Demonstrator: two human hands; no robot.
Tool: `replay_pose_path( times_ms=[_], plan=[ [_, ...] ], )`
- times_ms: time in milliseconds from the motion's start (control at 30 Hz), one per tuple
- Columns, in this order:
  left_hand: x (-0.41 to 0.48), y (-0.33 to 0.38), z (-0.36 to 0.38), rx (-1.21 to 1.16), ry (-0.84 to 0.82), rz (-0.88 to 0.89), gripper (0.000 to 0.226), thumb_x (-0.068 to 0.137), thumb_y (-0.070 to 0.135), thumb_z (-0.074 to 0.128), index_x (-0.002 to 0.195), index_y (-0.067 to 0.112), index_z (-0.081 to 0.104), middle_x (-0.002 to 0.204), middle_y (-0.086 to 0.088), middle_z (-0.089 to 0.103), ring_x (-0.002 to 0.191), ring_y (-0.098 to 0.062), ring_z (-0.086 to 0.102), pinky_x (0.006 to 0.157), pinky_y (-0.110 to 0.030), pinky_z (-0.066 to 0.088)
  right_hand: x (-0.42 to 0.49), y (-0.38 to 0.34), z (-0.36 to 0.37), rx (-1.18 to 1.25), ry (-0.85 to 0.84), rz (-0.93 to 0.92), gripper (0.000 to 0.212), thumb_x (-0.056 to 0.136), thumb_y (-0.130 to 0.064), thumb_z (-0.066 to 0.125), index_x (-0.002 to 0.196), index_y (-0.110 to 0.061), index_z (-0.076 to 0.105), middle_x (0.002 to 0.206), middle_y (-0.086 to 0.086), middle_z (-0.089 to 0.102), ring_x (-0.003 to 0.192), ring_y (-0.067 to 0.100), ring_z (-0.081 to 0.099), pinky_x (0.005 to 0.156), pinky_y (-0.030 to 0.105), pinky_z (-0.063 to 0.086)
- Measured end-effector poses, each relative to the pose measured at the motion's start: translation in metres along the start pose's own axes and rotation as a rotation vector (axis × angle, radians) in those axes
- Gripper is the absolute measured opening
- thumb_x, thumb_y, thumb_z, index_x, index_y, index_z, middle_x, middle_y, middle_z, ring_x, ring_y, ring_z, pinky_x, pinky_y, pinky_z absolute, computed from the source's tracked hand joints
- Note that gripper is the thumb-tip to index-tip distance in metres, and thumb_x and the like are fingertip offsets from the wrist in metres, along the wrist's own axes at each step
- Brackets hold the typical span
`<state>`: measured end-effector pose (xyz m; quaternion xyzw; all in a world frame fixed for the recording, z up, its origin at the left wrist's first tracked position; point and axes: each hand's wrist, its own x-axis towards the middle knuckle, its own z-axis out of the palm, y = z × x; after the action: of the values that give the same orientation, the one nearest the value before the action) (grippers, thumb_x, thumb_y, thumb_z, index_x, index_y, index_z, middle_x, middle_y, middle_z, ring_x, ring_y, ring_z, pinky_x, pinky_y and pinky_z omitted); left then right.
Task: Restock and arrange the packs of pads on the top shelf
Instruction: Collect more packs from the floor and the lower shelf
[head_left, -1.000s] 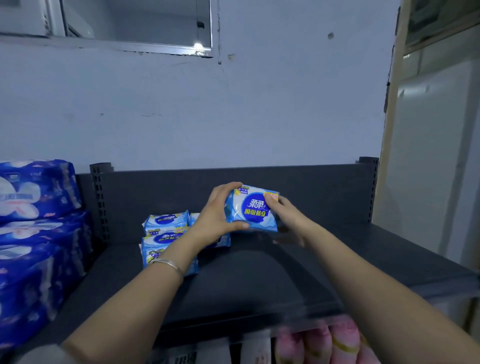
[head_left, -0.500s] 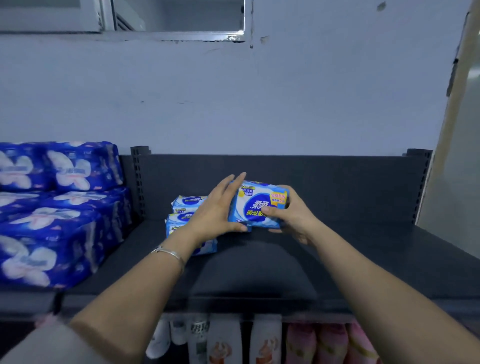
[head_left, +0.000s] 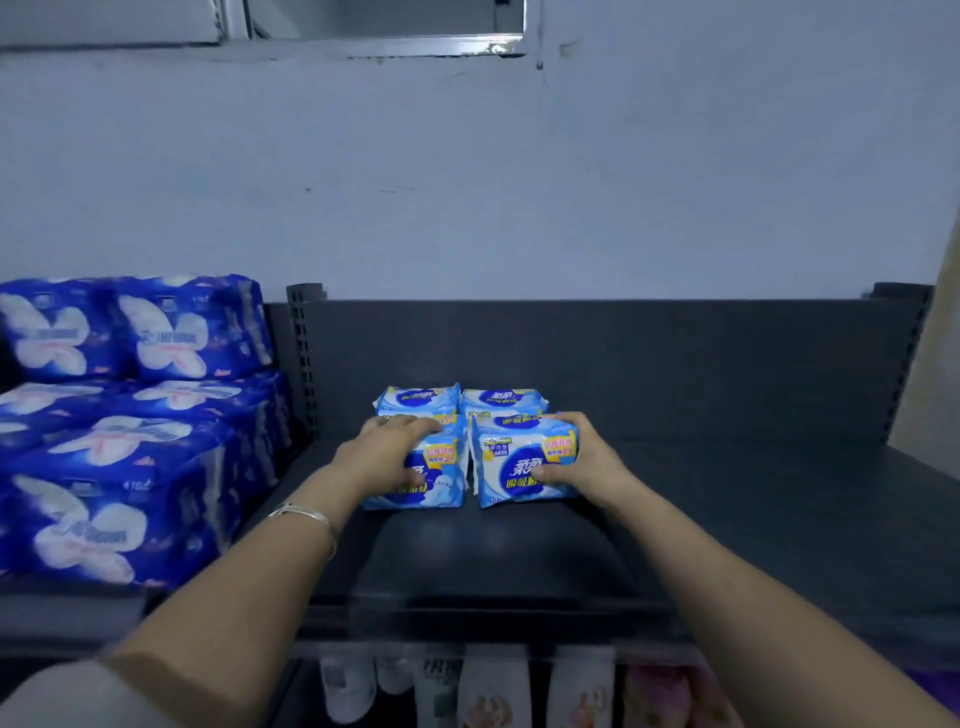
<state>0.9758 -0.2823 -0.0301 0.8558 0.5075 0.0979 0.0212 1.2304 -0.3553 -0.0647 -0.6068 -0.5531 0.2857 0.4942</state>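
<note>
Several light-blue packs of pads stand in two rows on the dark top shelf (head_left: 727, 493). My left hand (head_left: 382, 454) grips the front left pack (head_left: 434, 480), fingers over its top and thumb on its face. My right hand (head_left: 587, 460) grips the front right pack (head_left: 519, 467), fingers on its right side and thumb at its lower front. Both front packs rest upright on the shelf, side by side with a narrow gap. Behind them stand a back left pack (head_left: 418, 400) and a back right pack (head_left: 504, 401), partly hidden.
Large dark-blue bulk packs (head_left: 130, 441) are stacked on the adjoining shelf at the left, past a perforated upright (head_left: 304, 364). The shelf's back panel (head_left: 649, 353) stands behind. Bottles and pink packs (head_left: 519, 686) sit on the shelf below.
The pack I held up with both hands has come down onto the shelf at the front right. My left hand has shifted onto the front left pack. The view has moved closer.
</note>
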Motion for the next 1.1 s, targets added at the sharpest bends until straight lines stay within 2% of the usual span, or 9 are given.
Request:
replay_pose_path(
  times_ms=[100, 267, 467, 700, 800, 867, 1000, 1100],
  plan=[
    [0.007, -0.013, -0.008, 0.011, -0.045, 0.04, 0.07, 0.084, 0.023, 0.067, 0.141, 0.037, 0.03, 0.146, 0.009, 0.034, 0.131, -0.023, 0.026, 0.1, -0.043, 0.039, 0.005, 0.001, 0.012, 0.01, -0.012, 0.025, 0.061, 0.065, -0.008, 0.085, 0.099, -0.041, 0.047, 0.11, 0.006, 0.067, 0.099, 0.023, 0.067, 0.091, 0.043, 0.053],
    [0.014, -0.019, -0.006, 0.002, -0.038, 0.085, 0.07, 0.084, 0.024, 0.068, 0.142, 0.036, 0.031, 0.145, 0.005, 0.035, 0.13, -0.027, 0.028, 0.104, -0.042, 0.036, 0.011, -0.002, 0.018, -0.029, 0.01, 0.039, 0.061, 0.07, -0.007, 0.082, 0.108, -0.036, 0.045, 0.107, 0.004, 0.068, 0.095, 0.02, 0.067, 0.089, 0.037, 0.054],
    [0.017, -0.011, -0.005, 0.03, -0.015, 0.123, 0.071, 0.084, 0.035, 0.067, 0.142, 0.042, 0.027, 0.146, 0.01, 0.031, 0.132, -0.024, 0.023, 0.089, -0.039, 0.043, 0.015, -0.002, 0.002, -0.052, -0.033, 0.073, 0.058, 0.067, -0.006, 0.084, 0.103, -0.036, 0.048, 0.101, 0.003, 0.071, 0.098, 0.023, 0.068, 0.092, 0.044, 0.052],
    [0.024, -0.005, 0.002, 0.079, -0.028, 0.109, 0.075, 0.087, 0.034, 0.063, 0.147, 0.039, 0.018, 0.149, 0.007, 0.029, 0.133, -0.029, 0.027, 0.096, -0.043, 0.041, 0.013, 0.007, 0.018, -0.065, 0.02, 0.07, 0.066, 0.068, -0.012, 0.084, 0.108, -0.044, 0.042, 0.109, 0.003, 0.068, 0.1, 0.021, 0.067, 0.093, 0.045, 0.052],
    [0.023, -0.009, 0.005, 0.063, -0.027, 0.138, 0.074, 0.089, 0.035, 0.061, 0.148, 0.038, 0.016, 0.153, 0.008, 0.022, 0.137, -0.03, 0.021, 0.1, -0.044, 0.039, 0.005, 0.01, 0.024, -0.035, 0.053, 0.083, 0.082, 0.073, -0.007, 0.08, 0.131, -0.04, 0.032, 0.115, 0.001, 0.065, 0.103, 0.02, 0.065, 0.096, 0.046, 0.05],
    [0.023, -0.012, 0.006, 0.055, -0.036, 0.152, 0.073, 0.09, 0.036, 0.059, 0.148, 0.038, 0.014, 0.155, 0.009, 0.017, 0.14, -0.03, 0.015, 0.103, -0.045, 0.036, 0.0, 0.01, 0.028, -0.017, 0.1, 0.104, 0.101, 0.075, -0.007, 0.079, 0.147, -0.035, 0.015, 0.119, -0.003, 0.062, 0.108, 0.018, 0.062, 0.1, 0.043, 0.047],
    [0.024, -0.019, 0.005, 0.025, -0.047, 0.186, 0.075, 0.089, 0.037, 0.061, 0.147, 0.043, 0.014, 0.156, 0.012, 0.015, 0.14, -0.025, 0.015, 0.103, -0.045, 0.037, -0.01, 0.005, 0.028, -0.081, 0.165, 0.134, 0.114, 0.075, -0.011, 0.079, 0.152, -0.029, -0.003, 0.123, -0.006, 0.058, 0.114, 0.014, 0.056, 0.101, 0.028, 0.041],
    [0.015, -0.018, -0.002, -0.013, -0.058, 0.168, 0.087, 0.083, 0.037, 0.068, 0.147, 0.044, 0.009, 0.156, 0.011, 0.014, 0.14, -0.024, 0.015, 0.103, -0.05, 0.035, -0.019, -0.003, 0.028, -0.158, 0.195, 0.144, 0.12, 0.072, -0.018, 0.082, 0.151, -0.03, -0.007, 0.135, 0.002, 0.052, 0.123, 0.017, 0.049, 0.105, 0.03, 0.036]
  ],
)
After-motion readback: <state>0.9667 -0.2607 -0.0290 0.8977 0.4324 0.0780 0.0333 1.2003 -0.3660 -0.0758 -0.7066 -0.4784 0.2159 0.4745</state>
